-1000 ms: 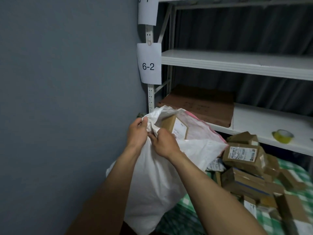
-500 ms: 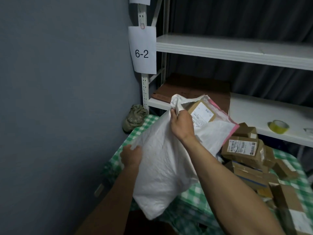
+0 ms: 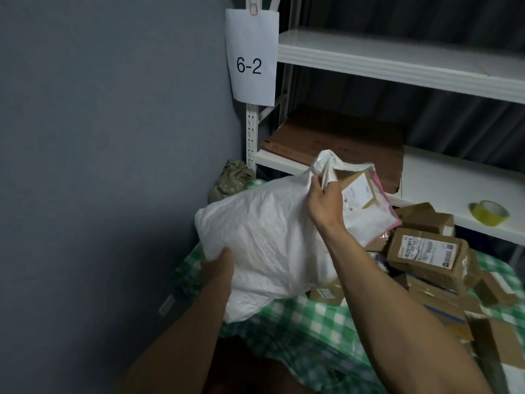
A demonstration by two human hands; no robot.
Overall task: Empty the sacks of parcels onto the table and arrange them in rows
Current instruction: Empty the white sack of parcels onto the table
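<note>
R hand point(image 3: 324, 200) grips the bunched rim of the sack point(image 3: 270, 237) at its mouth, fingers curled into the fabric. L hand point(image 3: 218, 265) is against the sack's closed end. Its fingers are hidden under the fabric, so can't tell if it grips or only props.

Risks, as I judge them:
- Mouth points toward the table's point(image 3: 312, 317) far right, w/ one labelled parcel point(image 3: 358, 191) showing in the opening. If the closed end is lifted fast, contents prob dump at once onto the pile of parcels point(image 3: 426, 251) heaped on the table's right side, and boxes could get knocked off the edge.
- R grip pinches part of the rim, so a box may jam, then come out w/ a jerk.
- If L hand only props, the sack could slip and drop at the table's near-left corner, maybe off it.

Sack lies nearly sideways over the table's left part, between both hands: R at the far, high end, L at the near, low end. Can't tell if its bottom corner touches the table.

Behind the table is a shelf point(image 3: 440, 172) w/ a tape roll point(image 3: 488, 211).
</note>
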